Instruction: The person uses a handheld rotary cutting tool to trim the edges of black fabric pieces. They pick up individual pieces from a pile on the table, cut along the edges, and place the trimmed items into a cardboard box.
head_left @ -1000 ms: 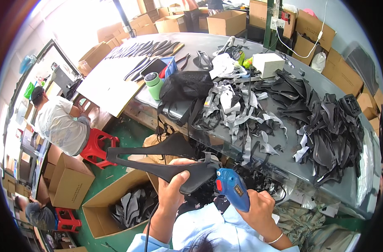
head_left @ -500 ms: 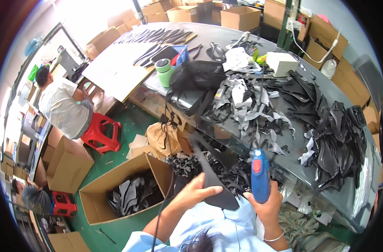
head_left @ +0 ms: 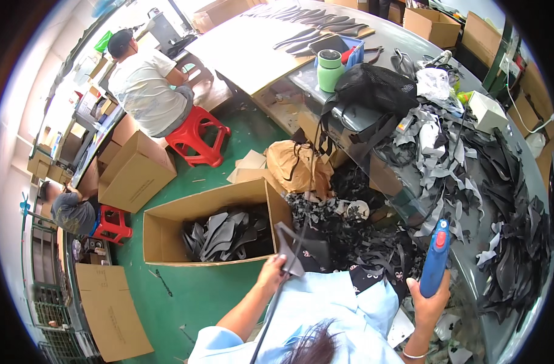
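Observation:
My left hand (head_left: 271,274) is closed on the edge of a thin, flat dark-grey piece (head_left: 291,259), partly smeared by motion, near the right end of an open cardboard box (head_left: 158,238). Inside that box lie several similar dark curved pieces (head_left: 225,233). In my right hand (head_left: 432,298), a blue handheld power tool (head_left: 436,258) with a red button points up and away, beside the table edge. A dark cable passes in front of my left hand. Black and grey scraps (head_left: 374,246) fill the space between my hands and the table.
On the grey table (head_left: 513,145) are grey offcuts (head_left: 450,158), piled black pieces (head_left: 513,261), a black mesh bag (head_left: 374,91) and a green bottle (head_left: 330,71). A person (head_left: 146,85) sits on a red stool (head_left: 198,136); another person (head_left: 73,209) sits farther left.
The view has swung left, shifting the scene rightward in the picture. My left hand has carried the dark-grey piece toward the box. The blue tool stays in my right hand.

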The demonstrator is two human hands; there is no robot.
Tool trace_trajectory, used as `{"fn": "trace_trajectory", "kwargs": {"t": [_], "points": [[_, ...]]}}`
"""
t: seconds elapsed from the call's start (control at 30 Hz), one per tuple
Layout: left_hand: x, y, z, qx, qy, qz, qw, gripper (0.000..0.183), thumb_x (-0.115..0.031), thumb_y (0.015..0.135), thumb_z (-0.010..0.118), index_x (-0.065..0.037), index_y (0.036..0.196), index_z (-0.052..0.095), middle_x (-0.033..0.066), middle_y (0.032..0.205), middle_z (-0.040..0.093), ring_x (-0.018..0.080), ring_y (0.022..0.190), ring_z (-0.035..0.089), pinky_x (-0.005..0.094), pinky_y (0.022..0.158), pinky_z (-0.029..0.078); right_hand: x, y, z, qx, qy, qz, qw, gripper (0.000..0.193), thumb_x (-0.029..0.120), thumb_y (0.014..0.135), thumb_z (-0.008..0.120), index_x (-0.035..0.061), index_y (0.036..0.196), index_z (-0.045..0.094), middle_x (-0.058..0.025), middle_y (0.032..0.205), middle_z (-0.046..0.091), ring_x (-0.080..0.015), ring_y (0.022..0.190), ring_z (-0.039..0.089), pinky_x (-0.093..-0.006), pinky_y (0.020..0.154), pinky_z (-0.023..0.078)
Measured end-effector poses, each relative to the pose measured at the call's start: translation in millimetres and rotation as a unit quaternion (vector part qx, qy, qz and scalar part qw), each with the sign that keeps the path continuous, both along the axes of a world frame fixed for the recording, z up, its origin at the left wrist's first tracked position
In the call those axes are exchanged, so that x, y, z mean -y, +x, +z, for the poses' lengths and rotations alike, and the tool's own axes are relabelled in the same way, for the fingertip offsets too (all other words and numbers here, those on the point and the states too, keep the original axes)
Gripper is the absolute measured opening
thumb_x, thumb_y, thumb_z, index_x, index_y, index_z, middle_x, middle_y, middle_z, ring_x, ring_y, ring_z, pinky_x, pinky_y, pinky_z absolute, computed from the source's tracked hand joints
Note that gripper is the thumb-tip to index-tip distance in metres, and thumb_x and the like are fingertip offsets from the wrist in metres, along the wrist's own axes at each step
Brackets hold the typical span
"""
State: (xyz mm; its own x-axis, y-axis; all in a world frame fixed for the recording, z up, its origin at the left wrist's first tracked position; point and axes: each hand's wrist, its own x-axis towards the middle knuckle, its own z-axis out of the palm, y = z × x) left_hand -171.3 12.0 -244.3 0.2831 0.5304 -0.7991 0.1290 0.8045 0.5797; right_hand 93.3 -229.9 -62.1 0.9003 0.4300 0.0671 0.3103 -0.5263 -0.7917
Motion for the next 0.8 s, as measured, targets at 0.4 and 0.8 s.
{"fn": "trace_trajectory", "kwargs": {"t": [0.4,0.8], "points": [[-92,-155,-104,0.078,-0.145,0.384,0.908,0.029,-0.029,0.093,0.050,-0.002,0.103,0.048,0.0157,0.086,0.062,0.0286,0.070,0.064,0.0336,0.056,0.056,-3,-2,2,-0.021,0.024,0.004,0.999,0.044,0.016,0.064,0.081,0.0042,0.091,0.049,-0.0069,0.066,0.057,-0.0198,0.059,0.057,-0.0330,0.060,0.045],[82,239,74,0.199,0.312,-0.411,0.833,0.020,-0.019,0.091,0.055,0.000,0.095,0.060,0.0036,0.076,0.063,0.0091,0.066,0.057,0.0232,0.059,0.046,22,10,-2,0.022,0.012,-0.031,0.999,0.053,0.037,0.062,0.084,0.0033,0.090,0.054,-0.0133,0.067,0.064,-0.0296,0.064,0.066,-0.0374,0.058,0.051]]}}
